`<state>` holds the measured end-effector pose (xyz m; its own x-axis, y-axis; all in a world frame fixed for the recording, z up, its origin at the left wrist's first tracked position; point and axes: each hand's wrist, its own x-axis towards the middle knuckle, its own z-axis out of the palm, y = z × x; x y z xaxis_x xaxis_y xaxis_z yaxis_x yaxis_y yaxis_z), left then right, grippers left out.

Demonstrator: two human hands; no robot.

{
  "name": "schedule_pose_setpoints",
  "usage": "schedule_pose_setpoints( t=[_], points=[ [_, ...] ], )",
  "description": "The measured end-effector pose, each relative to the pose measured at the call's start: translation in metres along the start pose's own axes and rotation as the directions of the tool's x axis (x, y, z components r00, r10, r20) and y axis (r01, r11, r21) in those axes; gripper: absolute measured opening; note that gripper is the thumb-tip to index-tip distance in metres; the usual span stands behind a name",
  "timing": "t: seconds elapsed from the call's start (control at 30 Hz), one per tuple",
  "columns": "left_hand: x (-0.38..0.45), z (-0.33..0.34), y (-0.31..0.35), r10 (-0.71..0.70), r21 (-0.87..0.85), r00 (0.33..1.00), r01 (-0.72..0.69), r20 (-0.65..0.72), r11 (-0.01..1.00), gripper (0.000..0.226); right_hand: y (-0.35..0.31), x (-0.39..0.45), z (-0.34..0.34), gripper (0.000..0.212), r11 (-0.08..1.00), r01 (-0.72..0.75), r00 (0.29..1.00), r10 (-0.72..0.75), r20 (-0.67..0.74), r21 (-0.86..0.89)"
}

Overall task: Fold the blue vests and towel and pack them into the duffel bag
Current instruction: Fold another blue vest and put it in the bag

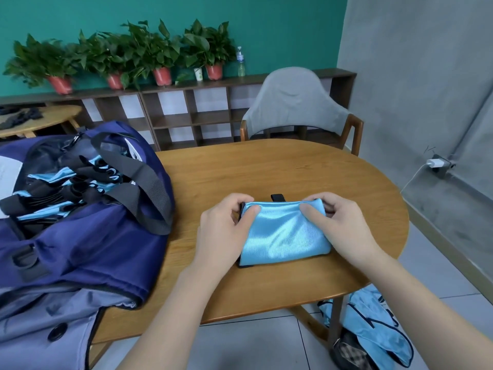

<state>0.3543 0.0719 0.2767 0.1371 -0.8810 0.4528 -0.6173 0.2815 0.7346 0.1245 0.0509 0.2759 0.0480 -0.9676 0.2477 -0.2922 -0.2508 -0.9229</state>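
Holding folded vest [285,233], duffel bag [88,244] holding vests [53,180]

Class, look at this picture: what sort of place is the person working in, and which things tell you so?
Probably an office break room or meeting room, not a home: an oval wooden table with a grey chair, low cubby shelving along a teal wall, and a row of potted plants on top.

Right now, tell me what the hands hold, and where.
Both hold the folded blue vest: left hand pinches its far left corner, right hand its far right corner.
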Motion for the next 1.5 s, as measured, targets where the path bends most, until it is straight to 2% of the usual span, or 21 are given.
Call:
schedule_pose_setpoints(
  t=[0.17,0.3,0.4,0.47,0.53,0.6,0.67,0.73,0.8,0.87,1.0,1.1,1.2,1.27,1.37,1.5],
  points=[
    [0.01,0.003,-0.013,-0.122,0.246,0.99,0.102,0.065,0.964,0.015,0.02,0.024,0.008,0.016,0.937,-0.01,0.999,-0.006,-0.046,-0.35],
    [0.016,0.006,-0.021,-0.164,0.212,0.976,0.131,0.143,0.968,0.012,0.027,0.031,0.012,0.023,0.889,-0.027,1.0,0.02,-0.021,-0.458],
    [0.02,0.005,-0.021,0.005,0.176,0.981,-0.04,0.195,0.984,0.022,0.027,0.035,0.014,0.027,0.88,-0.056,0.998,0.048,-0.03,-0.472],
    [0.021,0.004,-0.016,0.086,0.103,0.951,-0.121,0.297,0.987,0.028,0.026,0.036,0.016,0.029,0.874,-0.069,0.998,0.06,-0.033,-0.481],
    [0.017,0.006,-0.013,0.086,0.073,0.91,-0.126,0.405,0.989,0.023,0.025,0.035,0.017,0.032,0.864,-0.074,0.997,0.059,-0.046,-0.499],
    [0.013,0.009,-0.014,0.056,0.105,0.889,-0.116,0.454,0.988,0.018,0.023,0.034,0.018,0.036,0.859,-0.074,0.995,0.031,-0.092,-0.507],
    [0.01,0.01,-0.016,0.01,0.18,0.901,-0.098,0.435,0.979,0.017,0.02,0.033,0.018,0.042,0.861,-0.079,0.987,-0.004,-0.163,-0.502],
    [0.007,0.006,-0.008,-0.046,0.326,0.933,-0.078,0.358,0.942,0.017,0.017,0.03,0.017,0.047,0.851,-0.081,0.976,-0.039,-0.216,-0.518],
    [0.004,0.003,0.004,-0.063,0.539,0.967,-0.082,0.246,0.838,0.033,0.014,0.025,0.017,0.047,0.845,-0.086,0.973,-0.041,-0.226,-0.527],
    [-0.001,-0.001,0.014,-0.094,0.639,0.979,-0.046,0.183,0.768,0.057,0.012,0.018,0.021,0.047,0.863,-0.09,0.977,-0.021,-0.214,-0.497],
    [-0.005,-0.001,0.017,-0.212,0.493,0.952,0.08,0.219,0.866,0.072,0.001,0.004,0.032,0.048,0.88,-0.123,0.991,0.082,-0.108,-0.459],
    [-0.015,0.005,0.011,-0.191,0.36,0.954,0.099,0.231,0.928,0.057,-0.006,-0.001,0.036,0.051,0.838,-0.159,0.986,0.16,-0.042,-0.521],
    [-0.027,0.014,0.014,-0.151,0.396,0.972,0.069,0.18,0.916,0.041,-0.008,-0.002,0.04,0.053,0.797,-0.19,0.974,0.225,-0.01,-0.573],
    [-0.034,0.02,0.018,-0.173,0.397,0.974,0.103,0.144,0.912,0.029,-0.007,-0.003,0.042,0.047,0.797,-0.208,0.964,0.264,0.017,-0.567],
    [-0.037,0.023,0.021,-0.21,0.432,0.97,0.138,0.123,0.891,0.041,-0.009,0.0,0.041,0.024,0.838,-0.26,0.945,0.324,0.054,-0.48],
    [-0.034,0.015,0.024,-0.123,0.529,0.992,0.088,0.032,0.844,0.049,-0.01,0.002,0.037,0.009,0.914,-0.261,0.946,0.306,0.104,-0.31]
  ],
)
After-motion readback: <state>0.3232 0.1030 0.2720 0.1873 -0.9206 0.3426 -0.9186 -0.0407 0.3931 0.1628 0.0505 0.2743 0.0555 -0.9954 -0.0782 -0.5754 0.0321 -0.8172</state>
